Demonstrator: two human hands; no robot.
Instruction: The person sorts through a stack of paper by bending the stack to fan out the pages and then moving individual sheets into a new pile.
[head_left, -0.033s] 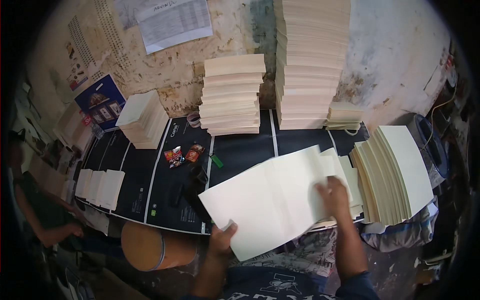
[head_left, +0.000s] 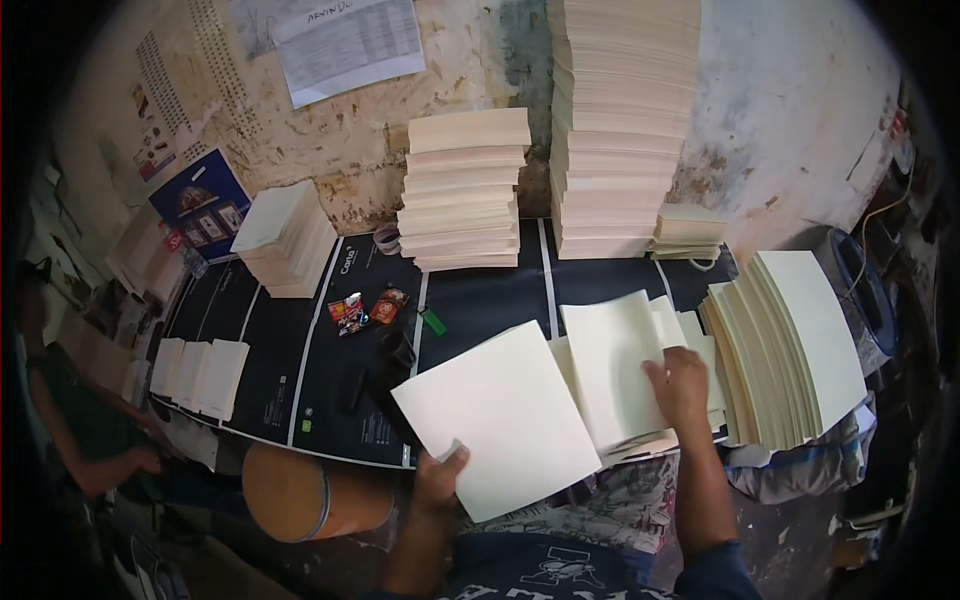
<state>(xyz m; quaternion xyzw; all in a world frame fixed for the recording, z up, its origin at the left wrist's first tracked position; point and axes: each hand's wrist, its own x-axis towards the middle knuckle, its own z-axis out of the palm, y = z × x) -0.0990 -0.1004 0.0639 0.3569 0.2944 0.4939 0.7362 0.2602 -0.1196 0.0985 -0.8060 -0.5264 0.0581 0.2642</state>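
A cream paper sheet is tilted in front of me, its left edge in my left hand, thumb on top and fingers underneath. Whether more sheets lie beneath it cannot be seen. To its right a second cream sheet bows upward over a spread of similar sheets on the table. My right hand has its fingers curled at that sheet's right edge. Next to this hand stands a leaning fanned stack of cream sheets.
The black-covered table bears a tall paper stack, a medium stack, a left stack and small white bundles. Two snack packets lie mid-table. Below is a brown drum; a person is at far left.
The sheet in my left hand has parted from the right-hand sheet, leaving a gap between them. My right hand has shifted slightly right.
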